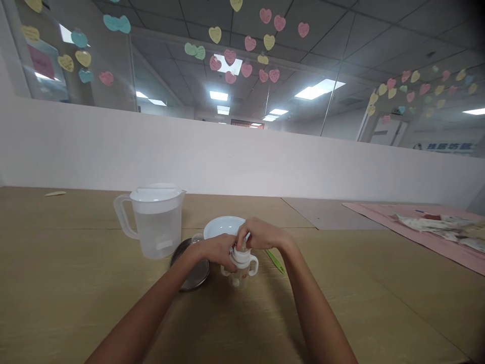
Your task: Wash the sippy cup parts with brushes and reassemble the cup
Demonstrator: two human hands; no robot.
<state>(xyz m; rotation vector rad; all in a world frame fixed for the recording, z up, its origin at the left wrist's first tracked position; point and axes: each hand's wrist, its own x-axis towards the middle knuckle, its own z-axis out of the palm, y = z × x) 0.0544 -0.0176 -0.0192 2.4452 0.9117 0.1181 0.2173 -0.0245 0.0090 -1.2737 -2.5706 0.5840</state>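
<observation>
A clear baby bottle [235, 279] with a white collar and two white side handles stands upright on the table in front of me. My left hand [216, 251] is closed around the upper left side of the bottle at its collar. From above, my right hand [260, 233] has its fingers bent down and pinched at the bottle's top, partly hiding the teat. Just behind my hands is a white bowl [223, 226], and a round metal dish [196, 277] lies beside my left wrist. A small clear dome-shaped piece [197, 237] shows behind my left hand.
A lidded translucent pitcher [159, 227] with liquid stands at the back left. To the right of the bottle lies a green-handled utensil [276, 262]. A pink cloth [413, 230] with folded fabrics covers the far right. A white wall [227, 159] bounds the table's back.
</observation>
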